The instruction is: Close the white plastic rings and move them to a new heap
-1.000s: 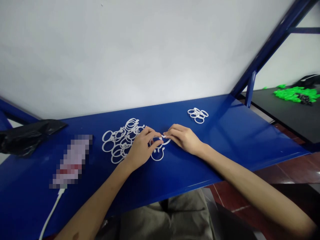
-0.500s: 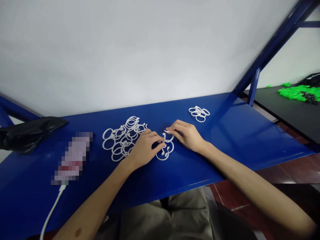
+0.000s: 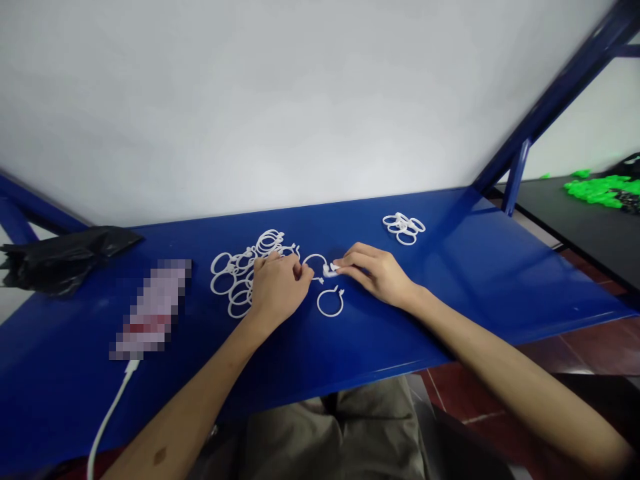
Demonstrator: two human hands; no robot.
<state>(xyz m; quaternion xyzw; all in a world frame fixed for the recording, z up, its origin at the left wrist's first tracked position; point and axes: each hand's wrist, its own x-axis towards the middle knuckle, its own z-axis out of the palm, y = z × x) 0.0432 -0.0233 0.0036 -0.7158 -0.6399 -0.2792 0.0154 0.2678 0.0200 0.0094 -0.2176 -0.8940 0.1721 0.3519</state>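
White rings, one pile, on desk, partly beneath my left hand, grip I cannot tell; one white piece, pinched in my right hand; one loose ring, nearer front edge

From my right hand, three o'clock offers free passage; white rings (a small cluster) obstruct at one o'clock.

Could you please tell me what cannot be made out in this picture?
Head view:
Part of the larger ring pile: hidden behind the left hand.
Whether that hand grips a ring: hidden by its own back.
Fine shape of the white piece at the right hand: too small.
Pinkish object: pixelated.
White cable: cut off by the bottom edge.
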